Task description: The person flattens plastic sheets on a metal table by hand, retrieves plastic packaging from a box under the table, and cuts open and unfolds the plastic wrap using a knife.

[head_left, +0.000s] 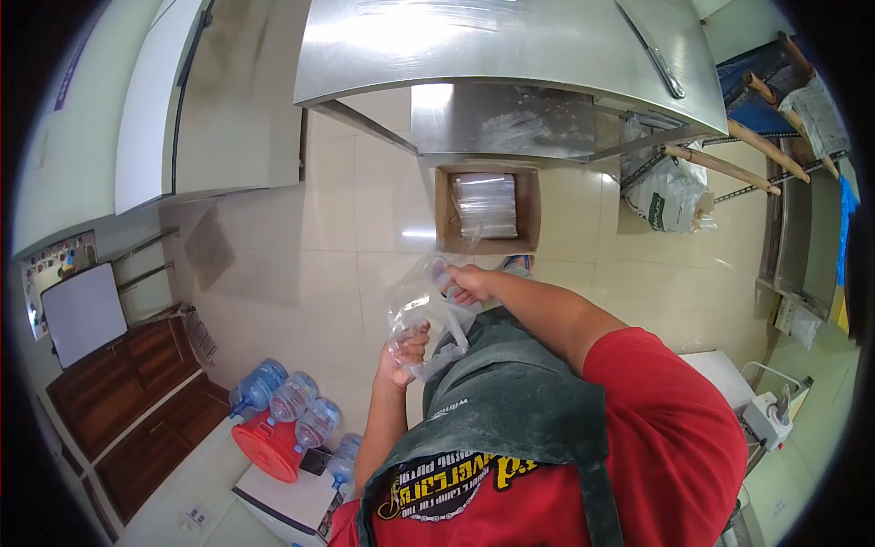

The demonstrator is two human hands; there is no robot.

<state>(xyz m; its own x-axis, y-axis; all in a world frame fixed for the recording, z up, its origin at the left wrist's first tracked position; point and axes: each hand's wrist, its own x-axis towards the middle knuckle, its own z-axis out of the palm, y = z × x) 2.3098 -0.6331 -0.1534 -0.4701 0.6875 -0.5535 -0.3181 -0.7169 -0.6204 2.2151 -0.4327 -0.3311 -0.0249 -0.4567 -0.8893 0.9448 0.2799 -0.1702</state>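
Observation:
A clear, crinkled plastic bag (415, 301) hangs in front of my dark apron, held between both hands. My left hand (407, 354) has its fingers curled round the lower left part of the bag. Farther forward, my right hand (468, 283) grips the bag's upper right side. Whether anything lies inside the plastic is hard to make out. Just beyond my hands, an open cardboard box (443, 205) stands on the tiled floor. Stacked clear plastic packs (486, 205) lie in it.
A steel table (510, 55) with a knife (658, 56) stands ahead, with a lower shelf (501, 118). Wooden poles (720, 169) and a white sack (670, 196) are at the right. Large water bottles (293, 397) and a red bucket (269, 447) sit at the lower left.

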